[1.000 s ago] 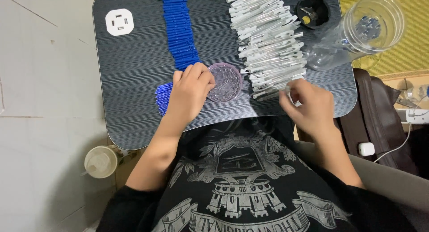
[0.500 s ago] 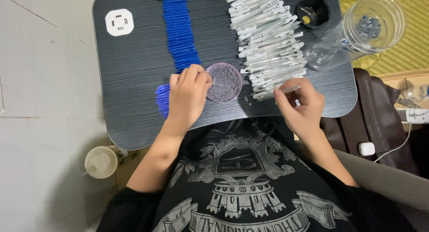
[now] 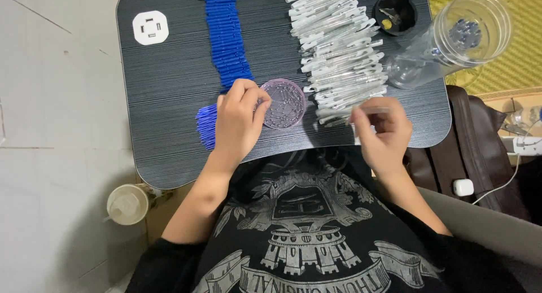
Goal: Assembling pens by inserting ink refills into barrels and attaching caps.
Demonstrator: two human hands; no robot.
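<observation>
Clear plastic pen barrel [image 3: 368,109] sat pinched between your right hand's [image 3: 384,136] thumb and fingertips [image 3: 358,116], lying sideways just beside the pile of white-clipped pen barrels [image 3: 339,50] on the dark striped lap desk [image 3: 169,101]. Your left hand [image 3: 238,122] rested palm down, its fingertips closed into the round lilac dish of small springs [image 3: 285,104], covering part of the loose blue refills [image 3: 206,125].

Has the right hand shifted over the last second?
Yes. The right hand slid left along the table's near edge, toward the purple round dish.
</observation>
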